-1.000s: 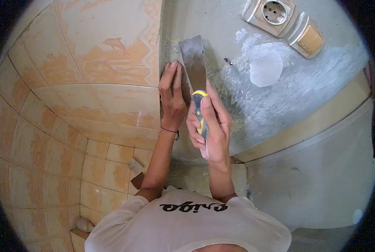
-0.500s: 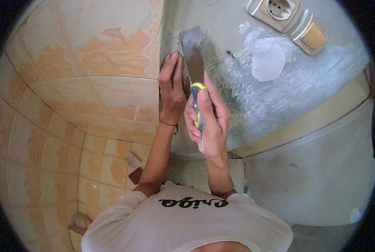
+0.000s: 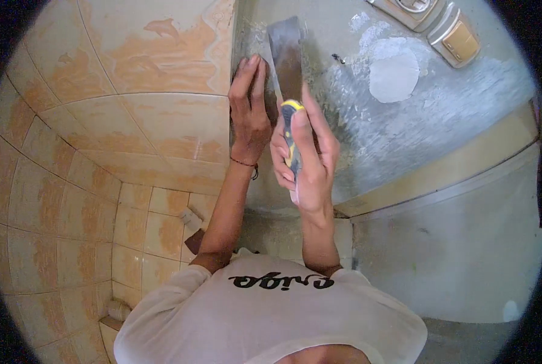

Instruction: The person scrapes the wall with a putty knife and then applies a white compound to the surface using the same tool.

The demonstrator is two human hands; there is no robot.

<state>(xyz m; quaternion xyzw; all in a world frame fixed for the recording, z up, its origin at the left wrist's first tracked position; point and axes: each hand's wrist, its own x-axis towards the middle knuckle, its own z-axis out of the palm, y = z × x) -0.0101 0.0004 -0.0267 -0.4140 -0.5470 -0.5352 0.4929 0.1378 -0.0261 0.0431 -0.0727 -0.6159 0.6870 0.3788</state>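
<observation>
My right hand (image 3: 310,155) is wrapped round the yellow and dark grey handle of a putty knife (image 3: 286,57), thumb along the handle. Its wide metal blade points up the wall, over a rough, scraped strip of the grey plaster wall (image 3: 368,151). Just left of the blade, my left hand (image 3: 249,115) rests on the wall with its fingers stretched upward, beside the edge of the tiled wall (image 3: 174,121). A thin dark bracelet circles the left wrist.
A smooth white patch (image 3: 394,70) and a small dark mark (image 3: 338,59) show on the plaster. Higher up sit a wall socket (image 3: 407,12) and a switch (image 3: 456,42). A pale ledge (image 3: 447,161) runs along the right. Below left, a small white object (image 3: 191,218) lies by the tiles.
The whole view has shifted slightly, so wall and hands sit higher in the picture. The putty knife has moved a little up the wall, still in my right hand.
</observation>
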